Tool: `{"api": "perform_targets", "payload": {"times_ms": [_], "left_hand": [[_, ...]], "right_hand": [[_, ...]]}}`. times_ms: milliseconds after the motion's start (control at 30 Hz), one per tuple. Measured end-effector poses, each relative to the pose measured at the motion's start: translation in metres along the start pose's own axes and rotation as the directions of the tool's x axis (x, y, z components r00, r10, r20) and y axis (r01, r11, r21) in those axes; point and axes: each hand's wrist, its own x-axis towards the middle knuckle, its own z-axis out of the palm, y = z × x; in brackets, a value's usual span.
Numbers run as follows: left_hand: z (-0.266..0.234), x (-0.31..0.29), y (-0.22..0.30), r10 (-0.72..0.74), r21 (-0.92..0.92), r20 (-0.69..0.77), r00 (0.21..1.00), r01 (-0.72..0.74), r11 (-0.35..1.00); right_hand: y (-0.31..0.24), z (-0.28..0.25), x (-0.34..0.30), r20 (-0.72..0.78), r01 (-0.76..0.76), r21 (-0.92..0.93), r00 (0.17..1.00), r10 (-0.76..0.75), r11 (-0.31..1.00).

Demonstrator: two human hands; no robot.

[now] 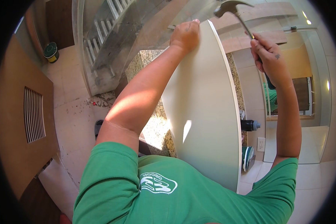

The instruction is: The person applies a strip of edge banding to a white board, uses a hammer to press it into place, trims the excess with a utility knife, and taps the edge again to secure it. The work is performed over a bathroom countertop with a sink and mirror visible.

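A large pale board (209, 100) with a white edge stretches from my body to the far side, over a speckled granite counter (156, 128). My left hand (185, 36) is closed at the board's far end, knuckles up and against the board. Its fingertips are turned away, so what they pinch, if anything, is hidden. Raised to the right of the board, my right hand (268, 56) grips a claw hammer (231, 8) by its handle. The metal head is up in the air beyond the hand, apart from the board.
A dark bottle (249, 125) and a green-and-white tub (247, 158) stand close to the board's right edge. Dusty clear sheeting (112, 48) hangs at the far left. Left of me is a brown door (22, 123) with a vent. A mirror (293, 78) is at right.
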Motion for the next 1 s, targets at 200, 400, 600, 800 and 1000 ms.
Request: {"api": "perform_targets", "payload": {"times_ms": [200,400,600,800,1000], "left_hand": [[-0.002,0.001,0.004,-0.041,-0.077,-0.013,0.999,0.039,0.996],[-0.002,0.002,0.008,-0.211,-0.255,0.038,0.977,0.214,0.943],[-0.002,0.002,0.007,-0.183,-0.253,0.021,0.983,0.183,0.950],[-0.002,0.001,0.007,-0.176,-0.261,0.029,0.984,0.178,0.949],[-0.002,0.001,0.012,-0.170,-0.236,0.016,0.985,0.169,0.957]], "right_hand": [[-0.004,0.009,0.003,0.049,-0.009,-0.034,0.999,0.011,0.999],[-0.009,0.009,0.004,-0.060,-0.005,0.048,0.998,0.008,0.999],[-0.005,0.008,0.002,0.011,-0.037,-0.026,0.999,0.038,0.999],[0.000,0.008,-0.007,0.016,-0.047,-0.014,0.999,0.047,0.999],[0.000,0.002,-0.024,-0.062,0.020,0.083,0.998,-0.015,0.996]]}}
